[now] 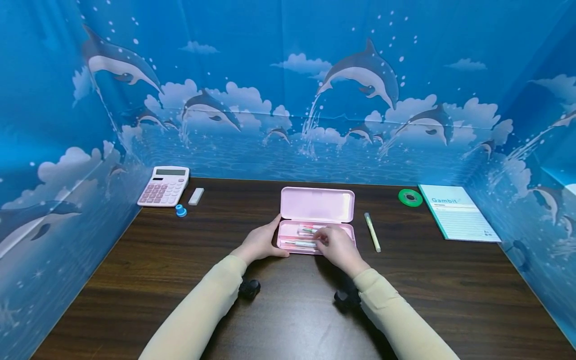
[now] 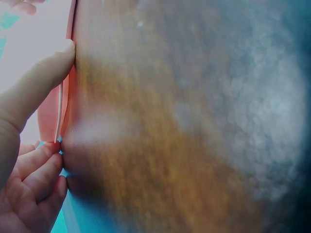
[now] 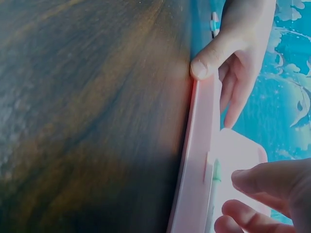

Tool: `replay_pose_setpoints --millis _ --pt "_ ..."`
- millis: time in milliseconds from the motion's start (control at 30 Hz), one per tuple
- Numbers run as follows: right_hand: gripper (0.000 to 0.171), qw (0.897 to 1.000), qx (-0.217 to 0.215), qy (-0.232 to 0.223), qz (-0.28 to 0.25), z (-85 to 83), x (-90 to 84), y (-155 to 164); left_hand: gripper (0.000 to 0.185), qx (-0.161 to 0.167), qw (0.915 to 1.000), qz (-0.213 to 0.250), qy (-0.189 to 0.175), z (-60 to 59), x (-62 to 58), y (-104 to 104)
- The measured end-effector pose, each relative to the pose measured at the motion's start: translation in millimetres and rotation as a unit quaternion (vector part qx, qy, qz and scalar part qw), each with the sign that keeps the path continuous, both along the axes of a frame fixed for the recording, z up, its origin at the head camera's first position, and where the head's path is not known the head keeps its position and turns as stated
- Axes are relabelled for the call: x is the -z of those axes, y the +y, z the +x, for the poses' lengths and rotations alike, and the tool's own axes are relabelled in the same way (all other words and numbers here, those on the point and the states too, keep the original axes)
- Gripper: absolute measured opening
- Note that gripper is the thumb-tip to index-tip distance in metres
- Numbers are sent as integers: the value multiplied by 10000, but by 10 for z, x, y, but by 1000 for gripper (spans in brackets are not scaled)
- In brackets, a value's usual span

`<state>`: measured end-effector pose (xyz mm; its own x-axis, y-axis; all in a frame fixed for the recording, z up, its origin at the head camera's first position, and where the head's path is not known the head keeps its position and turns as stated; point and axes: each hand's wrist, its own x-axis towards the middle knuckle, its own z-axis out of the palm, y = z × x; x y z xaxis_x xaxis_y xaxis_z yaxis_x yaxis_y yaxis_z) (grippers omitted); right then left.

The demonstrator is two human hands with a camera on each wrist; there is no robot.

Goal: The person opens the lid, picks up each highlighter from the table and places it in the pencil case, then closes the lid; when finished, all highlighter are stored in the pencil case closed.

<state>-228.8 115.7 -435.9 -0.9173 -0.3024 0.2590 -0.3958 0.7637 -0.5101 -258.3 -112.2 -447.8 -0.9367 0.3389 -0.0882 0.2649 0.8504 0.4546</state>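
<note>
A pink pencil case lies open at the middle of the dark wooden table, its lid tipped back. Several pens lie in its tray. My left hand grips the case's left end, with the thumb on the front wall and the fingers behind it. My right hand reaches into the tray, its curled fingertips pinching a pen with a green part. The left wrist view shows only the case edge and blurred table.
A pale green pen lies on the table just right of the case. A pink calculator, white eraser and small blue object sit back left. A green tape roll and notebook are back right. Blue dolphin-print walls surround the table.
</note>
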Motion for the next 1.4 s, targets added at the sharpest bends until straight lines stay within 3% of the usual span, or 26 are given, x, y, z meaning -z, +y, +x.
replay_pose_setpoints --millis 433,767,1100,1400 --pt "5 9990 418 -115 -70 30 37 338 116 -25 10000 -11 -58 26 -24 6" --pt "13 9947 943 -404 25 61 73 744 116 20 10000 29 -33 18 -30 6" --pt "13 9909 1311 -249 189 90 103 1116 115 14 10000 -2 -49 14 -24 -5" --pt "14 9853 1565 -670 131 80 112 1319 115 5 10000 69 -66 13 -13 7"
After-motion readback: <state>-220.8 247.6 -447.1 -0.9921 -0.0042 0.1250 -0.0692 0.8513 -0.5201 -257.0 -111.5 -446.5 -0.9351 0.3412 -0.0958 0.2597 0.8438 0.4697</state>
